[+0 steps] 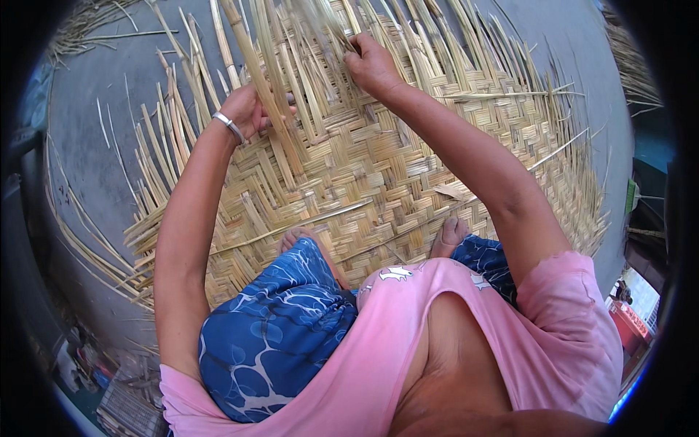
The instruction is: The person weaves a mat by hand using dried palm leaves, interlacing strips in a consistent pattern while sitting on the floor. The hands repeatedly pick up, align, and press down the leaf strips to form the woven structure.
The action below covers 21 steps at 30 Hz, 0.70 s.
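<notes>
Under me spreads a woven mat [364, 171] of flat straw-coloured strips, laid in a zigzag pattern. My left hand [251, 113], with a silver bangle at its wrist, is curled round a few long upright strips [280, 120] at the mat's far left part. To the right and a little farther off, my right hand [371, 65] is closed on other raised strips [328, 25]; their upper ends are blurred. Its fingertips are partly hidden. Both bare feet rest on the mat, the right foot [454, 231] showing most plainly.
Unwoven strip ends [495, 36] fan out along the mat's far and side edges. One loose strip [320, 217] lies across the weave near my feet. Grey floor [98, 109] surrounds the mat. More strip bundles [80, 29] lie far left and far right. A red box [628, 324] stands at right.
</notes>
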Motion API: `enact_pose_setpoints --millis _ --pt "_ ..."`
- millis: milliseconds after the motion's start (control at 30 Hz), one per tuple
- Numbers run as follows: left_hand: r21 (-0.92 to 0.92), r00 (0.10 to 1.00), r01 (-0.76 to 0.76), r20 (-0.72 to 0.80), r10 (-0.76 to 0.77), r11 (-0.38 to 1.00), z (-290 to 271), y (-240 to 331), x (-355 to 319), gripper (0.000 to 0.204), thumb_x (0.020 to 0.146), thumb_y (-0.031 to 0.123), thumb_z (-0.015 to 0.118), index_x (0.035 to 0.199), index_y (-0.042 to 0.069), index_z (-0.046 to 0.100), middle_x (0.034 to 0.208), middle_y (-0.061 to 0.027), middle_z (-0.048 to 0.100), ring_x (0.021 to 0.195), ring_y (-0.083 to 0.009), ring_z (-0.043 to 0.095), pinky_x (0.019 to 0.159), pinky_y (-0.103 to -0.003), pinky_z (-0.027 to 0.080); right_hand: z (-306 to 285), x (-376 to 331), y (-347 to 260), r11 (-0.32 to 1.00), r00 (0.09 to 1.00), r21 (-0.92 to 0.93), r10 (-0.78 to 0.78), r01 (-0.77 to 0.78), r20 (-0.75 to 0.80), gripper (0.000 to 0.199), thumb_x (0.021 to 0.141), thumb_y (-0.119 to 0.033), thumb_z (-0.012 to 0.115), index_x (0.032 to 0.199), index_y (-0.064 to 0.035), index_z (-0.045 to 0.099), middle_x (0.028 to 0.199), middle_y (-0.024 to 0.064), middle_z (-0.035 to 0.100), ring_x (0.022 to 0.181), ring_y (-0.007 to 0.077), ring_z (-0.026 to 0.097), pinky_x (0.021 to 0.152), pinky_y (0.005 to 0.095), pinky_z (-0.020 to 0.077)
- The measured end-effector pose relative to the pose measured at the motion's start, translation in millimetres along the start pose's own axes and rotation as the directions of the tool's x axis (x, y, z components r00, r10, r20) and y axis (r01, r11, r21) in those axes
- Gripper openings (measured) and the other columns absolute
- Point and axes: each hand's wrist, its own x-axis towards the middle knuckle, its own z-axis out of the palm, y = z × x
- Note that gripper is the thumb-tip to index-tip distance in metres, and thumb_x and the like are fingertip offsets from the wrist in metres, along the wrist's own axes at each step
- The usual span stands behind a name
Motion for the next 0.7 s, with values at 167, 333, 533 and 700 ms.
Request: enact_pose_setpoints --millis 167,333,533,700 --pt "0.172 0.995 0.098 0.003 -0.100 0.980 6 10 21 0.040 0.089 0.042 0.051 0.093 0.002 0.055 0.075 -0.0060 0.061 0.060 -0.0162 0.061 0.052 -0.026 0.053 12 -5 5 0.995 0.999 0.095 0.030 -0.033 0.032 0.026 0.081 -0.015 0.049 0.104 -0.0017 0.052 0.093 0.0246 0.060 0.090 0.0408 0.057 0.081 0.0432 0.0444" --pt "0.274 0.990 -0.127 0.089 0.107 0.953 14 7 29 0.035 0.076 0.044 0.068 0.077 0.012 0.055 0.068 -0.0001 0.057 0.056 -0.0143 0.060 0.053 -0.029 0.051 14 -8 -8 0.996 0.995 0.021 0.088 -0.089 0.051 0.026 0.082 -0.012 0.048 0.105 -0.0028 0.050 0.096 0.0256 0.059 0.091 0.0415 0.057 0.082 0.0440 0.0443" --pt "0.086 0.998 -0.002 0.062 -0.004 0.996 44 19 15 0.035 0.073 0.040 0.073 0.083 0.012 0.054 0.069 0.0008 0.059 0.061 -0.0132 0.062 0.055 -0.031 0.054 8 -7 -21 0.985 0.986 0.055 0.162 -0.164 0.040 0.028 0.081 -0.013 0.048 0.106 -0.0009 0.049 0.097 0.0252 0.059 0.093 0.0409 0.056 0.082 0.0439 0.0441" --pt "0.091 0.994 -0.020 0.105 0.011 0.996 44 17 26 0.034 0.075 0.036 0.071 0.090 0.009 0.056 0.075 -0.0009 0.062 0.064 -0.0135 0.063 0.058 -0.032 0.055 14 -11 -4 0.931 0.981 0.316 0.196 -0.183 -0.009 0.030 0.081 -0.013 0.048 0.107 0.0011 0.050 0.100 0.0256 0.058 0.097 0.0391 0.055 0.083 0.0410 0.0430"
